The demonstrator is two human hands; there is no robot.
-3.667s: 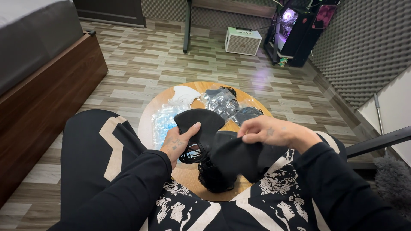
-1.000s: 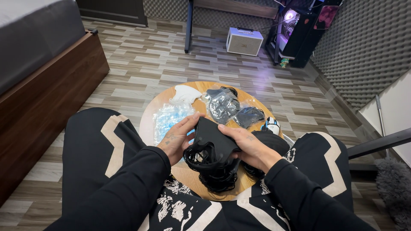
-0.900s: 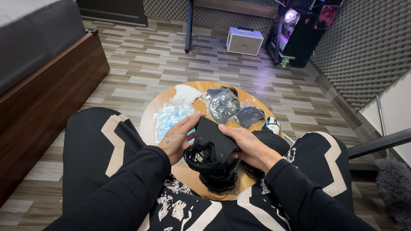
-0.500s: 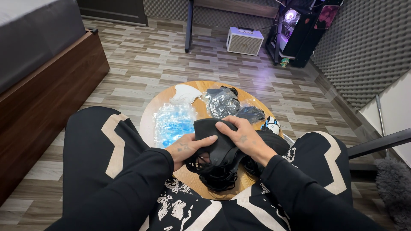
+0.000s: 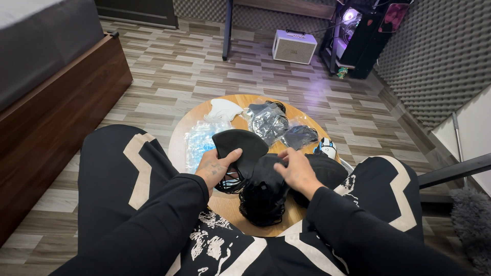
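- Black face mask (image 5: pixel 239 147) was held up over the round wooden table (image 5: pixel 176 148), just above the front-left part of the top, its cupped side turned toward the camera.
- Left hand (image 5: pixel 217 167) was closed on the mask's lower edge: thumb laid across the front, fingers behind, so a pinch grip. Black ear loops hung below the hand.
- Right hand (image 5: pixel 296 171) was loosely spread, fingertips resting on the stack of black masks (image 5: pixel 263 191); whether anything was pinched could not be told.
- Relation that matters: held mask lay up and left of the stack, long axis running roughly left-right across the view. Left hand was on it; right hand was just beside, approx. at the mask's right lower edge, w/ the stack between the two hands.
- Further out on the table: clear plastic wrappers (image 5: pixel 197 145) at left, a white mask (image 5: pixel 223 109) at the far edge, masks in clear bags (image 5: pixel 268 122) behind the held one, a white and blue computer mouse (image 5: pixel 326 148) at right.
- Beyond: patterned black trousers, wood-look floor, a small white speaker box (image 5: pixel 293 46) by the wall.
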